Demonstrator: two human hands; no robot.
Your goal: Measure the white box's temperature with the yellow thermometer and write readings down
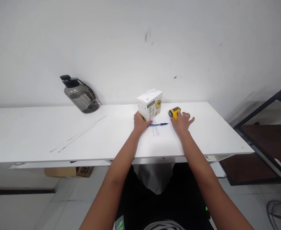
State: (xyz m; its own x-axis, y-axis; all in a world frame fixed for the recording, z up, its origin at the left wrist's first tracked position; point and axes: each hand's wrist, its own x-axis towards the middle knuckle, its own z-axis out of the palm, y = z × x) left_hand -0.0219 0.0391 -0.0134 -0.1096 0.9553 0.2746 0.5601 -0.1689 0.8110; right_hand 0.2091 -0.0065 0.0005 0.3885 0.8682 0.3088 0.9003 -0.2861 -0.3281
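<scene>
My left hand (140, 124) is closed around the lower part of a white box (150, 104) with avocado pictures and the words "Super Meal" on it. The box is slightly tilted above the white table. At the right, my right hand (182, 122) has its thumb and index finger on a yellow and black tape measure (174, 112), while its other fingers spread outward. Between my hands lies a blue pen (157, 124), on a white sheet of paper (164, 135) with small handwriting; the sheet's outline is hard to make out.
A grey, see-through water bottle (81, 95) with a black lid stands on the white table (47, 134) at the left, near the wall. Right of the table is a dark metal-framed shelf (257, 150). A cardboard box (68, 172) shows below the table.
</scene>
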